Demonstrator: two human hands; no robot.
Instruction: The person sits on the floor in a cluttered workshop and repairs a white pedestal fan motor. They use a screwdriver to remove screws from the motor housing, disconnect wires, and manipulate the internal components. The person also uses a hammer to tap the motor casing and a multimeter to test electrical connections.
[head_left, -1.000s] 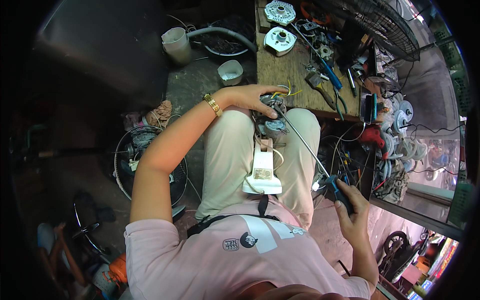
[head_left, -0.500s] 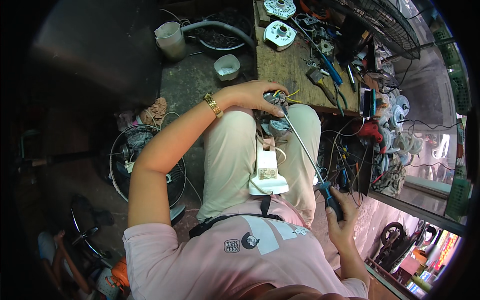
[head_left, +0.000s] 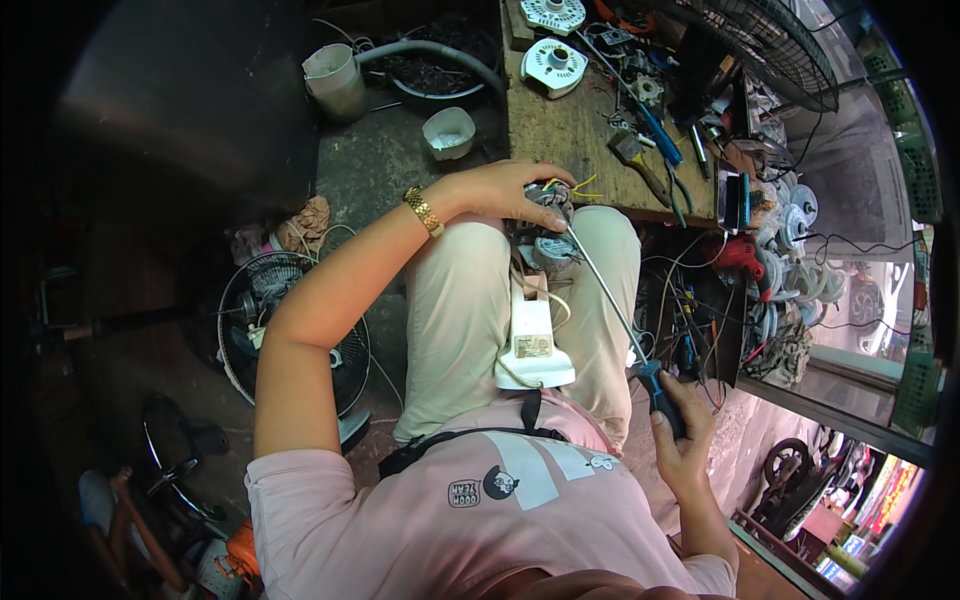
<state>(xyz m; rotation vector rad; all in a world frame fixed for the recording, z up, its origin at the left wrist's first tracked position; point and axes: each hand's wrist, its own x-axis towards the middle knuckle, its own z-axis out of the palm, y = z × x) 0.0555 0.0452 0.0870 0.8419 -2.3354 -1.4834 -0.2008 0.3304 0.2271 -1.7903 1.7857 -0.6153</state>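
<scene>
My left hand (head_left: 520,194) is wrapped over a small electric fan motor (head_left: 551,205) with yellow wires at its top, close to my knees. A white fan stand neck (head_left: 532,335) with a pale cord lies between my thighs, below the motor. My right hand (head_left: 683,432) grips the blue and black handle of a long screwdriver (head_left: 612,300). Its shaft slants up to the left, and the tip meets the motor beside my left thumb. The exact spot where the tip sits is hidden.
Ahead stands a wooden workbench (head_left: 560,135) with white motor covers (head_left: 553,68), a brush (head_left: 640,165), pliers (head_left: 682,195) and loose parts. On the floor at left lie a fan cage (head_left: 235,345) and two tubs. A red power tool (head_left: 742,258) and cables are at right.
Both hands, the motor and the screwdriver stay nearly in place. The whole view has shifted very slightly.
</scene>
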